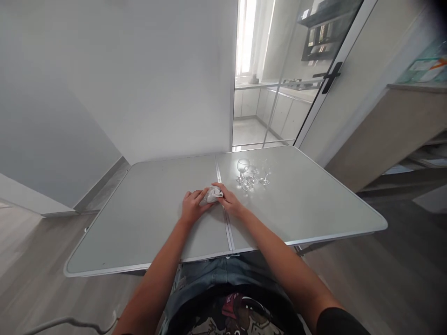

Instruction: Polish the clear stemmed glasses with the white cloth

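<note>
White crumpled bundle [214, 193] lies between left hand [193, 205] and right hand [229, 201], both gripping it.

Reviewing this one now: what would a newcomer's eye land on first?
Probably the left hand and right hand, holding a crumpled white cloth between them near the middle seam of the pale table. Next, the cluster of clear stemmed glasses catching the light just beyond the right hand. Behind them, the glass door stands out, with a bright window showing through it.
</note>
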A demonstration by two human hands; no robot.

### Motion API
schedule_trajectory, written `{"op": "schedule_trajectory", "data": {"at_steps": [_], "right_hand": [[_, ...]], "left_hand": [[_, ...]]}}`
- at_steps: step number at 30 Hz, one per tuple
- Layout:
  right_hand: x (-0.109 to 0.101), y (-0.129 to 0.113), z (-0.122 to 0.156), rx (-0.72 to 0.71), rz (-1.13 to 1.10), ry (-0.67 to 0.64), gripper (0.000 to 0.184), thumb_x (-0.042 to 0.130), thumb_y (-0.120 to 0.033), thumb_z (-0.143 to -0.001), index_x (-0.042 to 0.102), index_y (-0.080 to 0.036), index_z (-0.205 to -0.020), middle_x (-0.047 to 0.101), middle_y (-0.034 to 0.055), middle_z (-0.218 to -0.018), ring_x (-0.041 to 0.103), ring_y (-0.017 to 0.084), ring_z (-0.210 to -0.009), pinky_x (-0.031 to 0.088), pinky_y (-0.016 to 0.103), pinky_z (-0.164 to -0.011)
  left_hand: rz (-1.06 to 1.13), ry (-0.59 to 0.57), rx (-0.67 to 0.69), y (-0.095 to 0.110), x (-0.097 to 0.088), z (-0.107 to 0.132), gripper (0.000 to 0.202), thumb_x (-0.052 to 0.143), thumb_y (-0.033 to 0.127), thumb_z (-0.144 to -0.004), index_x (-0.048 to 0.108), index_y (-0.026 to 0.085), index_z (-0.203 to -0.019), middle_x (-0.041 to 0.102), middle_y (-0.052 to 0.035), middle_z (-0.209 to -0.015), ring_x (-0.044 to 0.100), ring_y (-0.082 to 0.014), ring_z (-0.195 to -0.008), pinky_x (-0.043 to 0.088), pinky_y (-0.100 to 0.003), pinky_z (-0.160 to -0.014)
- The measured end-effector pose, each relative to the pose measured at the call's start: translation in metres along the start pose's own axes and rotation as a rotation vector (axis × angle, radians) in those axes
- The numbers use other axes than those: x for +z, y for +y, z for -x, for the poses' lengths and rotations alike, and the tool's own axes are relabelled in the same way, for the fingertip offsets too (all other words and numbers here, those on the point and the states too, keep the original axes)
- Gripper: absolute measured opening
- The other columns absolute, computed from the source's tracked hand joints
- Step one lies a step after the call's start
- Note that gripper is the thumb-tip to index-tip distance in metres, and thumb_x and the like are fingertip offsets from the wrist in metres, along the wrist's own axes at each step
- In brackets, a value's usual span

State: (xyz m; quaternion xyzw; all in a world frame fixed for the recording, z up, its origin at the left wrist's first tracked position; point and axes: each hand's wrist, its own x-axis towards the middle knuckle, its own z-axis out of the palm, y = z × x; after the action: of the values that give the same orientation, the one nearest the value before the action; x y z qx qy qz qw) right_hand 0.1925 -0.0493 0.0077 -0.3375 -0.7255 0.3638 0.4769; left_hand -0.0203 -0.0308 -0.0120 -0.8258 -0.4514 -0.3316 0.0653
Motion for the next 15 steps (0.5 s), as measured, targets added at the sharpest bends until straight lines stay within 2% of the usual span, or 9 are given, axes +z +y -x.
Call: {"op": "schedule_trajectory", "data": {"at_steps": [3, 5, 7, 9, 11, 13, 15], "right_hand": [[0.0007, -0.0054, 0.0025, -0.075, 0.174, 0.012, 0.042, 0.046, -0.028, -0.098, 0.05, -0.025, -0.139, 0.069, 0.0059, -0.106, 0.062, 0.023, -0.098, 0.036, 0.048, -0.111], [0.0025, -0.0065, 0.0029, -0.095, 0.213, 0.009, 0.039, 0.045, -0.028, -0.098, 0.052, -0.025, -0.137, 0.07, 0.0056, -0.103, 0.062, 0.024, -0.097, 0.031, 0.049, -0.114], [0.0047, -0.0048, 0.002, -0.068, 0.159, 0.003, 0.037, 0.043, -0.03, -0.098, 0.053, -0.025, -0.134, 0.069, 0.0061, -0.106, 0.061, 0.023, -0.095, 0.039, 0.045, -0.107], [0.0068, -0.0016, 0.0002, -0.022, 0.047, 0.021, 0.036, 0.043, -0.032, -0.099, 0.054, -0.025, -0.132, 0.067, 0.0059, -0.108, 0.059, 0.021, -0.09, 0.047, 0.039, -0.093], [0.0082, 0.0009, -0.0016, 0.014, -0.065, 0.052, 0.037, 0.044, -0.033, -0.098, 0.054, -0.025, -0.132, 0.065, 0.0047, -0.104, 0.058, 0.02, -0.086, 0.049, 0.035, -0.085], [0.0087, 0.0011, -0.0025, 0.029, -0.123, 0.084, 0.04, 0.044, -0.034, -0.098, 0.051, -0.026, -0.137, 0.065, 0.0041, -0.103, 0.058, 0.02, -0.088, 0.049, 0.034, -0.086], [0.0089, -0.0008, -0.0018, 0.004, -0.092, 0.079, 0.046, 0.045, -0.034, -0.098, 0.047, -0.027, -0.143, 0.066, 0.0053, -0.112, 0.059, 0.021, -0.097, 0.048, 0.037, -0.093]], "left_hand": [[0.055, -0.055, -0.065, 0.0016, -0.0034, 0.0007, 0.06, 0.065, 0.064, -0.085, 0.066, 0.025, -0.13, 0.077, -0.0073, -0.091, 0.066, -0.0155, -0.066, 0.045, -0.028, -0.066], [0.066, -0.059, -0.078, 0.0018, -0.0047, 0.0014, 0.061, 0.064, 0.065, -0.084, 0.066, 0.025, -0.13, 0.076, -0.0058, -0.087, 0.062, -0.0127, -0.059, 0.045, -0.025, -0.063], [0.053, -0.056, -0.069, 0.0016, -0.0044, 0.0024, 0.061, 0.065, 0.065, -0.084, 0.067, 0.024, -0.129, 0.075, -0.0059, -0.086, 0.062, -0.0126, -0.058, 0.044, -0.025, -0.061], [0.037, -0.047, -0.052, 0.0015, -0.0027, 0.0037, 0.059, 0.066, 0.064, -0.083, 0.068, 0.024, -0.127, 0.075, -0.0063, -0.085, 0.062, -0.0133, -0.058, 0.044, -0.025, -0.06], [0.032, -0.036, -0.031, 0.0015, -0.0001, 0.0049, 0.058, 0.066, 0.063, -0.084, 0.068, 0.023, -0.125, 0.075, -0.0064, -0.085, 0.063, -0.0137, -0.058, 0.044, -0.025, -0.06], [0.02, -0.017, -0.016, 0.0015, 0.0023, 0.0057, 0.056, 0.065, 0.062, -0.086, 0.067, 0.023, -0.126, 0.075, -0.0063, -0.084, 0.064, -0.0139, -0.059, 0.044, -0.025, -0.06], [-0.015, 0.011, -0.011, 0.0011, 0.0035, 0.0061, 0.055, 0.064, 0.061, -0.087, 0.067, 0.022, -0.127, 0.075, -0.0069, -0.083, 0.064, -0.0146, -0.059, 0.045, -0.025, -0.06]]}}
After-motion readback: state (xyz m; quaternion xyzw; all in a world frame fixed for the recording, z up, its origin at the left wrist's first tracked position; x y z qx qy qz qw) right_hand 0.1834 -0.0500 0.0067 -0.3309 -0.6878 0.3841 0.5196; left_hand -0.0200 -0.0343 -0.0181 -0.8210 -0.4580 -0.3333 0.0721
